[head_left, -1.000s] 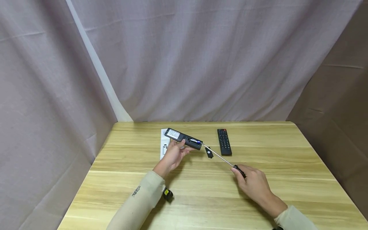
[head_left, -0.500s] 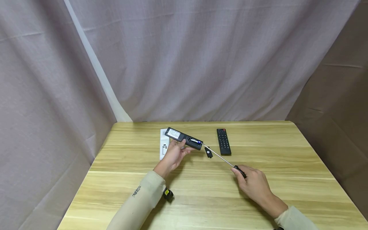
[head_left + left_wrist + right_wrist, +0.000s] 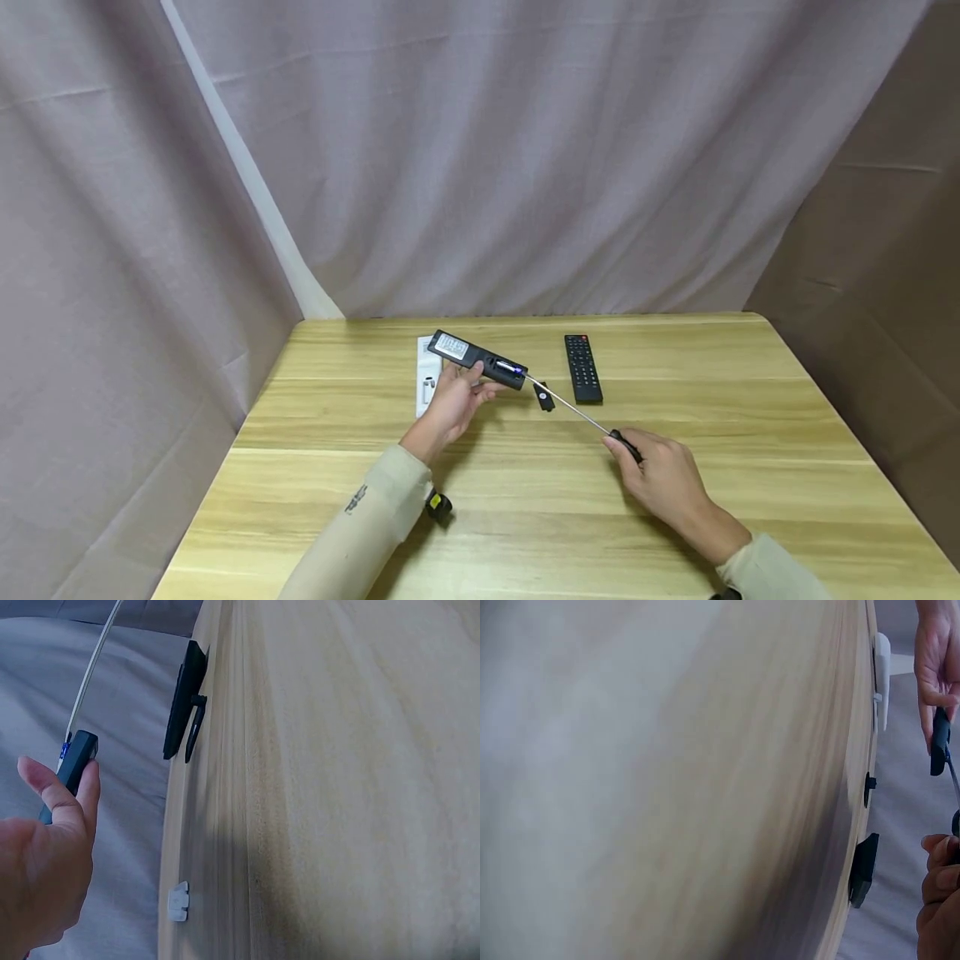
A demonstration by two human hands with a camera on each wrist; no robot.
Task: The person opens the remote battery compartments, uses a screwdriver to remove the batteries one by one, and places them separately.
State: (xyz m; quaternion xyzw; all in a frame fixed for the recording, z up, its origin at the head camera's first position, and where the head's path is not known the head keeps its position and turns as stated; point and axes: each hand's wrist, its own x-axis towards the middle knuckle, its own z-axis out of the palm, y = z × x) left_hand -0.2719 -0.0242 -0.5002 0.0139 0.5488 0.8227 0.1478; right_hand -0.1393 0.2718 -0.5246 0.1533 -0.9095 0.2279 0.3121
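My left hand grips a black remote control above the table, its back side up and its battery compartment uncovered. In that compartment lies a battery with a blue end. My right hand holds a screwdriver by its black handle. The long metal shaft reaches left, and its tip is at the battery's blue end; whether it touches is too small to tell. In the left wrist view the remote sits between thumb and fingers, with the shaft rising from it.
A small black battery cover lies on the wooden table below the shaft. To its right is a second black remote, buttons up. A white remote with an uncovered battery compartment lies partly behind the held one. Curtains enclose the table.
The head view has shifted slightly. Both hands keep their holds, and the screwdriver tip stays at the battery's blue end with hardly any visible movement.
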